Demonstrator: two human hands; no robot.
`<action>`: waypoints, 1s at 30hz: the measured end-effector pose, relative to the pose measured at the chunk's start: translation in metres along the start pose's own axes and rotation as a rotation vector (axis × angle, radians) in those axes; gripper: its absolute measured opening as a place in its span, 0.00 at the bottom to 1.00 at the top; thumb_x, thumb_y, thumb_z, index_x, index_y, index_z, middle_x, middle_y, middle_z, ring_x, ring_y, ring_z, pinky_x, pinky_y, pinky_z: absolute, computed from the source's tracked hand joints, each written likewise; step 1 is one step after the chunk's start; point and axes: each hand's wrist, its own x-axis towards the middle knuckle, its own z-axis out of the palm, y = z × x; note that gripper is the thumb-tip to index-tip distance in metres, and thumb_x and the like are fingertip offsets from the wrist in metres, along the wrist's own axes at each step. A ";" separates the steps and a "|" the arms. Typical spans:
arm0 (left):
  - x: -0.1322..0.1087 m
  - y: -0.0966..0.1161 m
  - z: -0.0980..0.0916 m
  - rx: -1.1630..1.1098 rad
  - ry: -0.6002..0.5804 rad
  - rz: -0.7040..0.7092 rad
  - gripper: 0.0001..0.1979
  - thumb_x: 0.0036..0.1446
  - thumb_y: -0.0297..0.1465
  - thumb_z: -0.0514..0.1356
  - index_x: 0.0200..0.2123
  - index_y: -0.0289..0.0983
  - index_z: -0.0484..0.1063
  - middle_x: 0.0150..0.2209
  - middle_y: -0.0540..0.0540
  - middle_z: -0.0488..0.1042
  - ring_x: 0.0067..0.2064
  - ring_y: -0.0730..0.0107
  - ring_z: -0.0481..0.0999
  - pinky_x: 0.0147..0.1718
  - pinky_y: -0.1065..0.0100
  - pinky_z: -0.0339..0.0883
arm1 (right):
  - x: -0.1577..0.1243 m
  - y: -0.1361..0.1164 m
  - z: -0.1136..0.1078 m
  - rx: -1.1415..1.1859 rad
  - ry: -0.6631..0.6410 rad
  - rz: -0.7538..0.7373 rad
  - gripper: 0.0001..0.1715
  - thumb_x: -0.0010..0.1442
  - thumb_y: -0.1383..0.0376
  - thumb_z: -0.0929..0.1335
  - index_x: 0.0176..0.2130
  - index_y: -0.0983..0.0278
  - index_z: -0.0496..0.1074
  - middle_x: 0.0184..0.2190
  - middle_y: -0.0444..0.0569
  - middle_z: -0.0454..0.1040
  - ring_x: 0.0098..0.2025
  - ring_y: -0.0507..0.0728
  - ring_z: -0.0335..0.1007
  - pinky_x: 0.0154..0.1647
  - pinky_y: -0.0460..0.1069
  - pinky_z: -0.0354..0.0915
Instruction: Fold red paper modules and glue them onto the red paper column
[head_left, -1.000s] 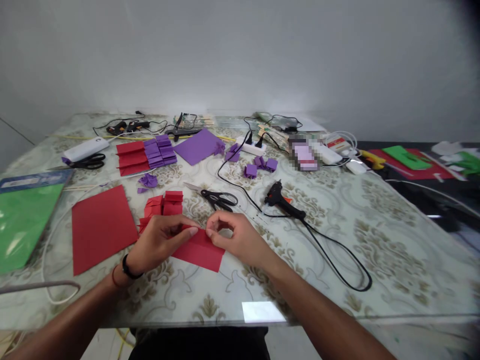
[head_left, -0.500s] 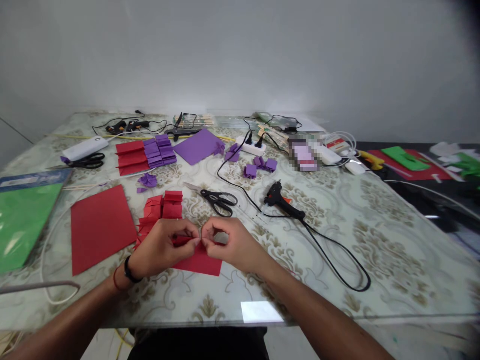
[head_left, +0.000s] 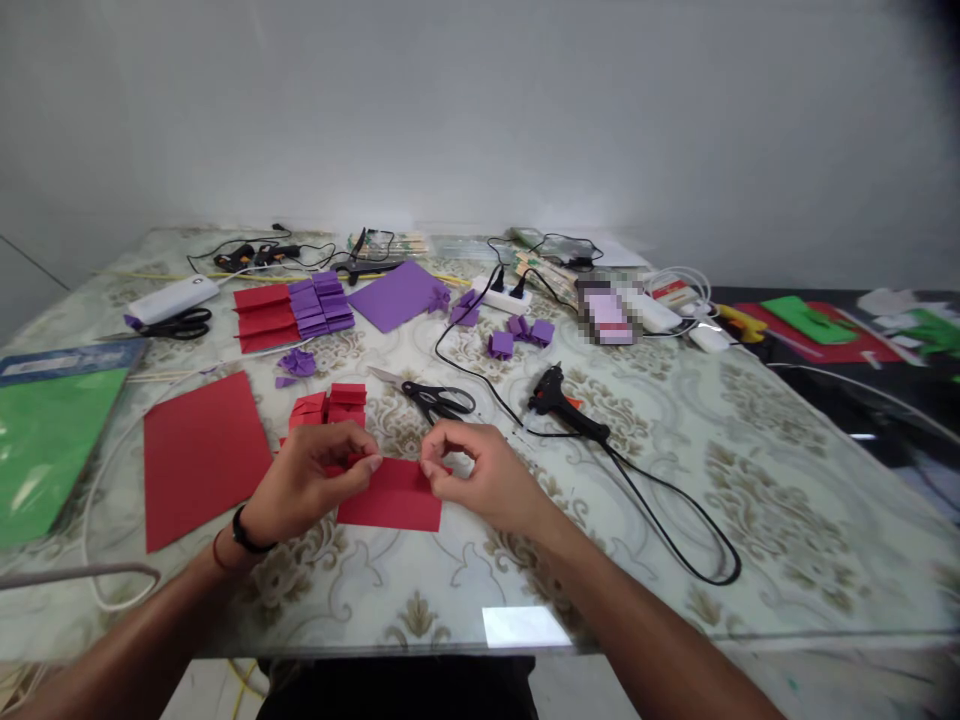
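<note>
A small red paper sheet (head_left: pixel 394 497) lies on the glass-topped table (head_left: pixel 787 500) in front of me. My left hand (head_left: pixel 304 480) pinches its upper left edge with thumb and fingers closed. My right hand (head_left: pixel 480 475) pinches the upper right edge the same way. Just behind my left hand sit several folded red paper pieces (head_left: pixel 330 405). A larger flat red sheet (head_left: pixel 199 455) lies to the left.
Black scissors (head_left: pixel 435 398) and a black glue gun (head_left: pixel 566 402) with a looping cord lie behind my hands. Farther back are purple paper pieces (head_left: pixel 321 300), a purple sheet (head_left: pixel 394 292), a power strip (head_left: pixel 502 293) and cables. A green packet (head_left: pixel 45 440) lies at far left.
My hands, pinched close together at the middle of the top edge half a second ago, have spread apart along that edge. The sheet now lies flatter.
</note>
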 end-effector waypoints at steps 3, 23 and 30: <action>0.001 -0.002 -0.004 -0.020 0.070 -0.024 0.08 0.62 0.31 0.65 0.30 0.34 0.78 0.24 0.50 0.74 0.23 0.77 0.65 0.21 0.76 0.58 | 0.000 0.001 -0.005 -0.014 0.020 -0.022 0.03 0.56 0.69 0.70 0.30 0.62 0.73 0.27 0.42 0.73 0.31 0.53 0.68 0.36 0.48 0.64; 0.000 -0.002 0.004 0.110 -0.001 0.005 0.08 0.63 0.30 0.60 0.31 0.37 0.75 0.26 0.49 0.77 0.27 0.71 0.73 0.27 0.73 0.66 | 0.066 0.119 -0.280 -1.058 0.646 0.577 0.34 0.70 0.53 0.65 0.67 0.69 0.69 0.72 0.77 0.59 0.72 0.83 0.56 0.66 0.77 0.56; 0.002 0.000 0.002 0.138 -0.008 0.024 0.09 0.64 0.30 0.60 0.30 0.37 0.74 0.26 0.49 0.77 0.27 0.71 0.73 0.27 0.73 0.67 | 0.091 0.134 -0.295 -1.156 0.667 0.536 0.23 0.73 0.58 0.70 0.63 0.63 0.71 0.65 0.59 0.71 0.61 0.67 0.73 0.60 0.66 0.73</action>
